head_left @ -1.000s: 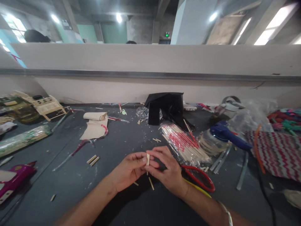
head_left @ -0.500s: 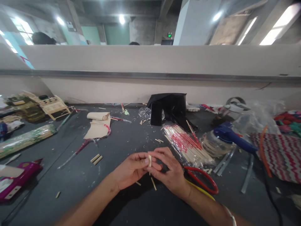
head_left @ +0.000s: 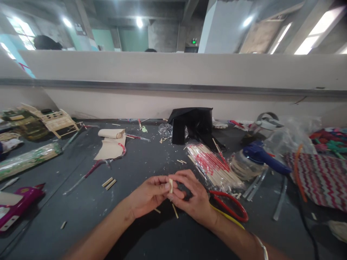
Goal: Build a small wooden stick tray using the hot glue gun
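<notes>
Short pale wooden sticks (head_left: 171,185) stand upright between the fingertips of both hands, low in the middle of the view. My left hand (head_left: 151,195) pinches them between thumb and fingers. From the other side, my right hand (head_left: 191,193) closes its thumb and fingertips on the same sticks. Below the hands a loose wooden stick (head_left: 175,211) lies on the dark table. Red-handled pliers (head_left: 230,205), one handle yellow, lie beside my right wrist. A plastic bag of wooden sticks (head_left: 214,164) with red print is just beyond the right hand.
Cut stick pieces (head_left: 109,183) lie left of the hands. Farther left are a purple tool (head_left: 21,209) and a wrapped stick bundle (head_left: 29,160). A paper roll (head_left: 111,144), a black cloth item (head_left: 192,122), a blue hot-glue gun (head_left: 267,159) and a zigzag-patterned cloth (head_left: 320,180) surround the work area.
The whole view has shifted slightly, moving the scene a little to the left. Both hands keep their pinch; the held pieces now show as two slightly separated strips.
</notes>
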The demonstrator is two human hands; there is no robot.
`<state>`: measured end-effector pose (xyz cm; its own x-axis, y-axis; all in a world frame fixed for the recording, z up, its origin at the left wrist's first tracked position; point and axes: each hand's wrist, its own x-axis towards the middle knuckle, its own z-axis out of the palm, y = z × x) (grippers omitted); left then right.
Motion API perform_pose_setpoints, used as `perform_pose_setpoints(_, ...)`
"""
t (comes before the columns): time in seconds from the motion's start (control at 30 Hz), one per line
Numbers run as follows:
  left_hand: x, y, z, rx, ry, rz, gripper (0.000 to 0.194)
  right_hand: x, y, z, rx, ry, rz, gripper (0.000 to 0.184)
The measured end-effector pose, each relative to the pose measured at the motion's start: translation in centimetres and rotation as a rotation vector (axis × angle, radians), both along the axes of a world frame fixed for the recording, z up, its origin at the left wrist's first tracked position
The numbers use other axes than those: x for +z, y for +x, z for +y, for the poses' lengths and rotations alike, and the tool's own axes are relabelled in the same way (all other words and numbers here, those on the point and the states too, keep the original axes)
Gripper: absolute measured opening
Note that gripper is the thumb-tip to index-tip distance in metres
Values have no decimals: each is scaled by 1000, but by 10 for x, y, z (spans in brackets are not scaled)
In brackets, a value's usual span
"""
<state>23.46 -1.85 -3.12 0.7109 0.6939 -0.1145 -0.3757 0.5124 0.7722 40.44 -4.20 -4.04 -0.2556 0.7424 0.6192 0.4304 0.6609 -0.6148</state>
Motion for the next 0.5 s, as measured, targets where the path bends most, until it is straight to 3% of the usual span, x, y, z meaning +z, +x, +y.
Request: perform_pose_setpoints(0.5,4,2,2,87,-64,49,18,1,0,6,-46,45,-25,36)
